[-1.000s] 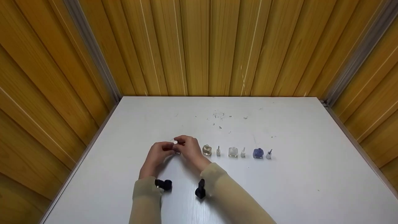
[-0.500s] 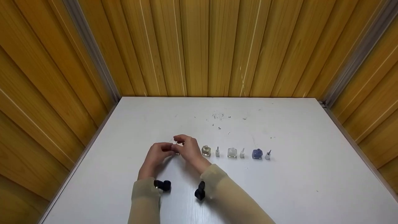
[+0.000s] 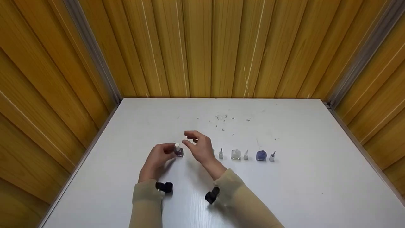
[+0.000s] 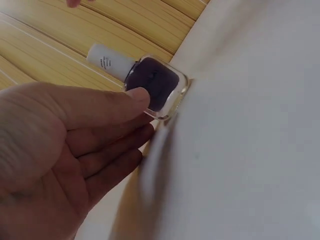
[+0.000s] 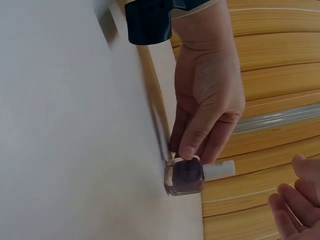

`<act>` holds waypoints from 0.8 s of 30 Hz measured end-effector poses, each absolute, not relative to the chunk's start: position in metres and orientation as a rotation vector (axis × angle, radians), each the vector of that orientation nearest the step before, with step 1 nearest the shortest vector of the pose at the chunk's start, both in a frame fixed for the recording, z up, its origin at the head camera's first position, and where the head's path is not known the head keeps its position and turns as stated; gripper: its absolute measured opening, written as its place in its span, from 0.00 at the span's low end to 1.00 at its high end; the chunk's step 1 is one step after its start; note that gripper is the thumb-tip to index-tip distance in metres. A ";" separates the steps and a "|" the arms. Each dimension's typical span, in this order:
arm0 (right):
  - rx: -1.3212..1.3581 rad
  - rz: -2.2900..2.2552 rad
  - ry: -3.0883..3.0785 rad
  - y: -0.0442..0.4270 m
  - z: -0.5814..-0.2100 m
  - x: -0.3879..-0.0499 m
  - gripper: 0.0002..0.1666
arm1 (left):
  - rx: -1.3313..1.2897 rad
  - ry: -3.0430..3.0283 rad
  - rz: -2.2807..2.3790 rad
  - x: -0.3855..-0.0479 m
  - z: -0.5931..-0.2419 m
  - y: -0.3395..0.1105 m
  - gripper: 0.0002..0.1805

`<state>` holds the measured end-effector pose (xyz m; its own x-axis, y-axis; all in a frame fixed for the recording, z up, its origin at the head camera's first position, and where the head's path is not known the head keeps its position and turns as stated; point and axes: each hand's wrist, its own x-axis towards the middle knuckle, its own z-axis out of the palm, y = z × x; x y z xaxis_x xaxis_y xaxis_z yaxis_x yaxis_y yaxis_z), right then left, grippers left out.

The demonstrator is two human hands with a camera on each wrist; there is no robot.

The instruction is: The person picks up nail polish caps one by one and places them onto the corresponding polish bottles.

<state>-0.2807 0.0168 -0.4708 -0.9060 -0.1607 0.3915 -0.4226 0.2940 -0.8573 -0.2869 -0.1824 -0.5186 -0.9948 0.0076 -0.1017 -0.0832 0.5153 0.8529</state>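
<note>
A dark purple nail polish bottle point(image 4: 155, 85) with its white cap point(image 4: 107, 61) on stands upright on the table. My left hand point(image 3: 158, 158) pinches the bottle's side between thumb and fingers, as the right wrist view also shows. Just to the right of it, my right hand point(image 3: 202, 148) is lifted, fingers loosely bent and apart from the cap, holding nothing. It hides most of another bottle behind it. In the right wrist view, fingers of the right hand point(image 5: 300, 200) show at the lower right edge.
To the right on the white table point(image 3: 284, 190) stand a clear bottle point(image 3: 236, 154) and a blue bottle point(image 3: 261, 155), both uncapped. White brush caps point(image 3: 221, 154) stand beside them, brushes up. Small dark flecks mark the table's far part. Wood-patterned walls point(image 3: 202, 47) enclose the back and sides.
My right hand has let go of the white cap and moved up and right, uncovering the purple bottle and covering most of the gold one. The left hand keeps its grip on the bottle.
</note>
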 end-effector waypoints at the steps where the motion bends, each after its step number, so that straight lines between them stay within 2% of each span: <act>1: 0.519 1.671 -2.309 0.021 -0.469 -0.278 0.17 | -0.089 2.636 1.492 -0.286 -0.515 -0.183 0.26; 9: 0.341 1.742 -2.121 0.063 -0.466 -0.262 0.17 | -0.007 2.832 1.447 -0.280 -0.487 -0.194 0.33; 13: 0.195 1.744 -2.054 0.083 -0.470 -0.256 0.17 | 0.111 3.027 1.639 -0.274 -0.472 -0.185 0.30; 16: 0.099 1.730 -2.039 0.095 -0.476 -0.252 0.19 | 0.306 3.095 1.832 -0.271 -0.464 -0.174 0.26; 20: -0.011 1.722 -2.073 0.102 -0.487 -0.248 0.21 | 0.513 3.011 1.958 -0.268 -0.458 -0.153 0.24; 24: -0.083 1.730 -2.131 0.105 -0.498 -0.245 0.24 | 0.577 2.834 1.927 -0.267 -0.459 -0.127 0.25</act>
<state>-0.2447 0.1047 -0.4982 -0.9212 0.2875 0.2620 -0.1973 0.2351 -0.9517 -0.2675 -0.1274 -0.4590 -0.8910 0.0817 0.4465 0.4453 0.3487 0.8247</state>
